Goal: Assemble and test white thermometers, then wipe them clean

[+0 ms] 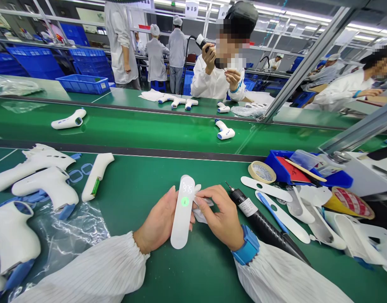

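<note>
Smooth plastic device (180, 229); glossy belt (149, 135).

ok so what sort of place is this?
Probably a factory assembly line for small electronic devices: what looks like a green conveyor belt carries white handheld units, people in white coats work beyond it, and a black powered screwdriver lies beside loose casing parts.

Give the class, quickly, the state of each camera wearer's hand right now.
Left hand: closed, holding a white digital thermometer, display lit.
Right hand: closed, pinching a white cloth beside the thermometer.
</note>
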The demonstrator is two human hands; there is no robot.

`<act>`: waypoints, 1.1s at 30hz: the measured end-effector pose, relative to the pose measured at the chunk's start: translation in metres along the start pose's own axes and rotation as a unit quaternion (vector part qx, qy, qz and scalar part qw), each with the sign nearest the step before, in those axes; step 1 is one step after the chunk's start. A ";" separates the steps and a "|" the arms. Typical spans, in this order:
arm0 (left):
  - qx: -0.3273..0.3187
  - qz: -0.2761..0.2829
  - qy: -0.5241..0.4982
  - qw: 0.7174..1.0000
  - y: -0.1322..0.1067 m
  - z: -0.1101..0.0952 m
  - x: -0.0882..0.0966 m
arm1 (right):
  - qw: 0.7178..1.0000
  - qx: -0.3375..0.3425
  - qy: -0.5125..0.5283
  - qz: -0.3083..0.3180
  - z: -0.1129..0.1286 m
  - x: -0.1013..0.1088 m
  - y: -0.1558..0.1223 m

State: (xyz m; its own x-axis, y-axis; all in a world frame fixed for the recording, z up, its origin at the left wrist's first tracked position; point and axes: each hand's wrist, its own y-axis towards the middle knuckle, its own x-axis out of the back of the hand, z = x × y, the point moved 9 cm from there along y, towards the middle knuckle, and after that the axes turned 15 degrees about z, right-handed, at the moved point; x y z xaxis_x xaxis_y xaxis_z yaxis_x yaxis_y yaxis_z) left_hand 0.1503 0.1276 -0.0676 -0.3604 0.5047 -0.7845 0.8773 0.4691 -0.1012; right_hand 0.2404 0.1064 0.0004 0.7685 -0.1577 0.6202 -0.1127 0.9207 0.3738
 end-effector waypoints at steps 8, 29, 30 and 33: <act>-0.001 0.005 0.031 1.000 0.000 0.002 0.001 | 0.997 0.035 -0.064 0.033 0.012 -0.011 0.003; -0.004 0.014 0.051 0.999 0.001 0.001 -0.002 | 0.996 0.044 -0.063 -0.037 0.013 0.007 -0.003; -0.002 0.015 0.049 0.999 0.001 0.002 -0.002 | 0.997 0.053 -0.054 -0.021 0.016 0.003 -0.002; -0.009 0.025 0.045 0.999 0.001 0.001 -0.004 | 0.994 0.081 -0.064 0.035 0.023 -0.011 -0.002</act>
State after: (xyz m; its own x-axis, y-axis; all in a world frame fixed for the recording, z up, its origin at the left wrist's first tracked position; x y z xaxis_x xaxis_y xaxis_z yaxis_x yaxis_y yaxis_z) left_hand 0.1529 0.1254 -0.0652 -0.3446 0.5906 -0.7297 0.8890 0.4549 -0.0517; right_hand 0.2173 0.0984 0.0089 0.6701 -0.1479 0.7274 -0.2716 0.8631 0.4257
